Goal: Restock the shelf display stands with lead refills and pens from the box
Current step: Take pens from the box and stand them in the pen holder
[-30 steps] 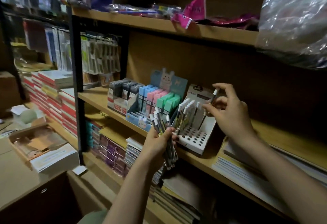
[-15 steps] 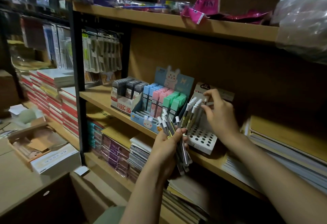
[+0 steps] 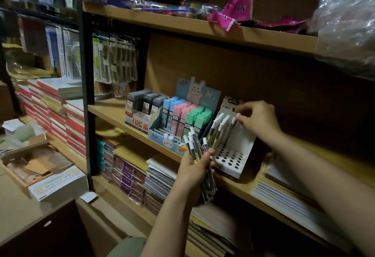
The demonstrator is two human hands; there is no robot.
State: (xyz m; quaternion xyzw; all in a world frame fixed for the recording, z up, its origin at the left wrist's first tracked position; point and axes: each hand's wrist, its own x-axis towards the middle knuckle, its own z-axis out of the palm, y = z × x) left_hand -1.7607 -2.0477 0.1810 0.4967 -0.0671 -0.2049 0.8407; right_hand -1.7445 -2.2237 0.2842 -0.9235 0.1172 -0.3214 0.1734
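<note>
My left hand (image 3: 193,170) grips a bundle of pens (image 3: 197,153) with white caps, held in front of the middle shelf. My right hand (image 3: 258,119) pinches the white cap of one pen (image 3: 232,127) that stands in the back of the white pen stand (image 3: 233,160), whose front holes are empty. Several more capped pens (image 3: 218,130) stand in the stand's left rows. Left of it, a blue rabbit display (image 3: 182,118) holds blue, pink and green lead refill cases, and a box of dark lead refills (image 3: 143,106) sits beside that.
The wooden middle shelf (image 3: 109,110) carries the stands; notebooks (image 3: 284,193) lie at its right. Stacked notebooks (image 3: 129,173) fill the shelf below. An open cardboard box (image 3: 38,167) sits on the counter at lower left. A plastic bag (image 3: 345,23) bulges at upper right.
My right hand carried a single pen down from mid-air into the stand's back rows. My left hand, still holding the bundle, stays about where it was relative to the shelf.
</note>
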